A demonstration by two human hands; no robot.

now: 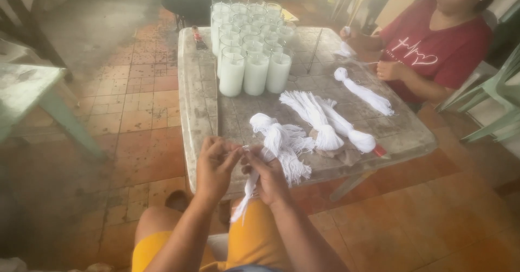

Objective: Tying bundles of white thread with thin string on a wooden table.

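Your left hand [214, 166] and right hand [268, 177] meet at the desk [200, 104] edge, both pinching a bundle of white strings [246, 193], apparently to separate one strand. Its tail hangs over your lap, with spare bundles [311, 123] within reach.

Glass candle jars [250, 50] stand clustered on a worn table [200, 99]; a seated person in red [433, 44] beside it
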